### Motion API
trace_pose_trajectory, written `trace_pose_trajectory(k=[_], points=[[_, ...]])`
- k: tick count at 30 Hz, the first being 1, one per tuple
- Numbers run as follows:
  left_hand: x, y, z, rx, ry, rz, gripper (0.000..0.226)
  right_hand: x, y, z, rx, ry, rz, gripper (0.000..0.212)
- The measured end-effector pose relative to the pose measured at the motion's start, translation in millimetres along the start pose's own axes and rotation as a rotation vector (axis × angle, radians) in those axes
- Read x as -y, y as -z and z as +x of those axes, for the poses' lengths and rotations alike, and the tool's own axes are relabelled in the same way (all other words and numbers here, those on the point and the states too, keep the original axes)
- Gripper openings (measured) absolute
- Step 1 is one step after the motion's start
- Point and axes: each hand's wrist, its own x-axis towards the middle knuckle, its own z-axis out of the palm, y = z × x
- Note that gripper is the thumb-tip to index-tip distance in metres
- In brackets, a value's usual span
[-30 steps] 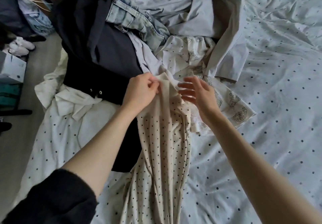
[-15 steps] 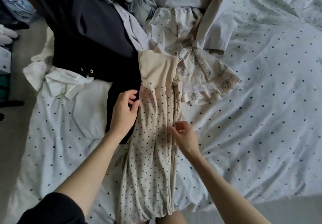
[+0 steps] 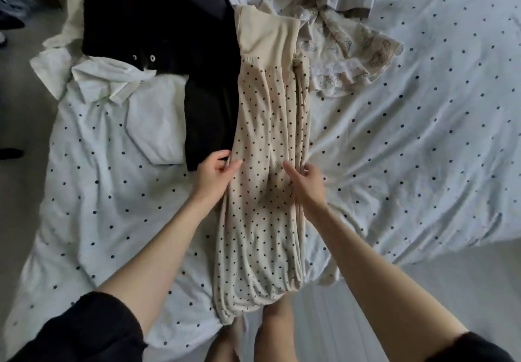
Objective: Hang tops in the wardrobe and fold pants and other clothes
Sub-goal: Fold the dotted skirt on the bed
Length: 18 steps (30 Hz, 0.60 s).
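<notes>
Two hands now lower: left hand (image 3: 215, 174) and right hand (image 3: 306, 182) apparently pinching one dotted garment (image 3: 265, 181)

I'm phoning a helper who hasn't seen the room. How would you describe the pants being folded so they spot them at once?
On the dotted bed sheet, look at the near edge between the two hands. The pants lie lengthwise, plain waistband away from the person, beside a black garment. Unlike the white sheet, they are cream with black dots.

A bedroom in a home is shown: a bed (image 3: 423, 141) covered with a white sheet with dark dots is seen, clothes (image 3: 158, 23) are piled on it, and a grey floor (image 3: 17, 108) is seen beside it.
</notes>
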Motion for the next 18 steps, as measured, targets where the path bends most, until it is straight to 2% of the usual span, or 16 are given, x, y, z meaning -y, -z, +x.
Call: trace_pose_trajectory(k=[1, 4, 11, 14, 17, 18], points=[[-8.6, 3.4, 6.1, -0.003, 0.002, -0.012, 0.042, 7.1, -0.4, 1.7, -0.004, -0.007, 0.068, 0.031], [-33.4, 8.9, 26.4, 0.065, 0.003, -0.005, 0.034, 37.2, 4.7, 8.5, -0.048, 0.045, 0.079, 0.035], [-68.2, 5.0, 46.2, 0.121, 0.083, 0.003, 0.032, 70.3, 2.8, 23.2, 0.007, 0.162, -0.084, 0.035], [-68.1, -0.4, 49.5, 0.120, 0.111, -0.008, 0.035, 71.6, -6.8, 31.7, -0.024, 0.188, -0.224, 0.037], [-69.1, 1.2, 51.0, 0.103, 0.122, -0.036, 0.008, 75.2, -9.0, 37.8, 0.000, 0.152, -0.209, 0.031], [-67.7, 3.4, 50.9, 0.102, 0.132, -0.040, 0.007, 75.7, -4.8, 38.1, 0.028, 0.120, -0.145, 0.029]])
